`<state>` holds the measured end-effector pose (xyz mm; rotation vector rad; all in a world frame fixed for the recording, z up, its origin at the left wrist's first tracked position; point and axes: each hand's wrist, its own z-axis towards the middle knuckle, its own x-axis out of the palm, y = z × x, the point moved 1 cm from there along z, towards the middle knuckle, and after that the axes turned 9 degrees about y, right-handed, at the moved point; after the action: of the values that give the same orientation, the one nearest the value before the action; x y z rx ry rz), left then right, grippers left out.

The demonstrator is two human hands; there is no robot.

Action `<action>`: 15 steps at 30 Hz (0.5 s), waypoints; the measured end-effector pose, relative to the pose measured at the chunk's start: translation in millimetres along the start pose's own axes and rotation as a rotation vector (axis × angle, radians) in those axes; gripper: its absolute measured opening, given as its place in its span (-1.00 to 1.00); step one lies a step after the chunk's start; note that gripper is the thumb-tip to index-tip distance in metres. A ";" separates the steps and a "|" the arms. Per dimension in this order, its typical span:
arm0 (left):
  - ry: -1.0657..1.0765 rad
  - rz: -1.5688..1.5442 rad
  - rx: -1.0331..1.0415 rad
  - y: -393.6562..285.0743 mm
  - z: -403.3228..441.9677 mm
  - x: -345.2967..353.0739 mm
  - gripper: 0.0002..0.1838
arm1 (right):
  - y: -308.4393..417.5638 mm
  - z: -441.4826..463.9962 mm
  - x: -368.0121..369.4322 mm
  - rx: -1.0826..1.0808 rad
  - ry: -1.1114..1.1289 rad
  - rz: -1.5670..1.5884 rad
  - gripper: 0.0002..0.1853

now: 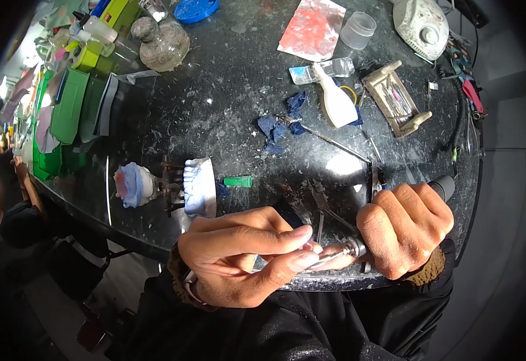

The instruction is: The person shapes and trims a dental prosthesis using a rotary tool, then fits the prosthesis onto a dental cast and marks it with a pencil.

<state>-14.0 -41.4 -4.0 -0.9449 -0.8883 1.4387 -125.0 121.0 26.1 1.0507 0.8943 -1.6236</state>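
My right hand (404, 231) is wrapped around a rotary handpiece (354, 246), whose metal nose points left and whose grey rear end shows behind my knuckles. My left hand (245, 253) is closed, pinching a small pale piece (312, 246) between thumb and fingertips; its exact kind is too small to make out. The handpiece's tip reaches these fingertips, but whether it touches the piece is unclear. Pale dust coats both hands. Left of them lie a dental cast with white-blue teeth (199, 188), a brown articulator (171, 188), and a blue and pink cast (133, 185).
Dust covers the dark table (227, 114). A green stick (238, 181), blue scraps (271, 131), a white bottle (337, 103) and a wooden tray of burs (395, 99) lie beyond my hands. Green bins (67, 111) stand left; another person's arm (29, 186) shows there.
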 end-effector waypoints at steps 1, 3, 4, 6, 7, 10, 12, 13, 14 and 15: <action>-0.004 -0.016 -0.026 -1.1 -1.0 0.5 -0.76 | -0.3 -0.1 0.6 -0.013 -0.008 0.001 -0.79; -0.015 -0.051 -0.061 -2.7 -2.6 1.7 -0.77 | -1.0 -0.9 2.5 -0.041 -0.026 0.000 -0.80; -0.022 -0.071 -0.070 -2.8 -3.3 2.8 -0.77 | -1.2 -1.5 2.8 -0.047 -0.033 0.003 -0.79; -0.011 -0.096 -0.077 -2.5 -3.2 2.2 -0.78 | -1.4 -2.8 3.3 -0.061 -0.044 0.007 -0.77; 0.007 -0.100 -0.077 -2.6 -3.2 1.0 -0.78 | -1.6 -2.3 4.2 -0.044 -0.059 0.007 -0.77; -0.110 -0.280 -0.085 -3.4 -4.8 6.0 -0.80 | -2.3 -1.5 5.2 -0.030 -0.057 0.025 -0.75; -0.204 -0.373 -0.021 -1.4 -4.8 11.8 -0.79 | -3.2 -2.7 3.1 -0.076 -0.002 0.052 -0.73; -0.230 -0.381 0.045 2.9 -5.0 13.8 -0.78 | -2.9 0.0 3.1 -0.032 -0.036 0.183 -0.60; -0.255 -0.389 0.112 5.7 -5.6 14.0 -0.77 | -4.7 0.0 -0.2 0.003 0.019 0.336 -0.57; -0.225 -0.368 0.104 6.4 -6.4 12.4 -0.75 | -3.4 0.7 1.2 0.046 -0.021 0.468 -0.60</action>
<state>-11.1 -29.5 -13.1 -0.5146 -1.0793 1.2716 -128.5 120.9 25.5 1.1697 0.5448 -1.2626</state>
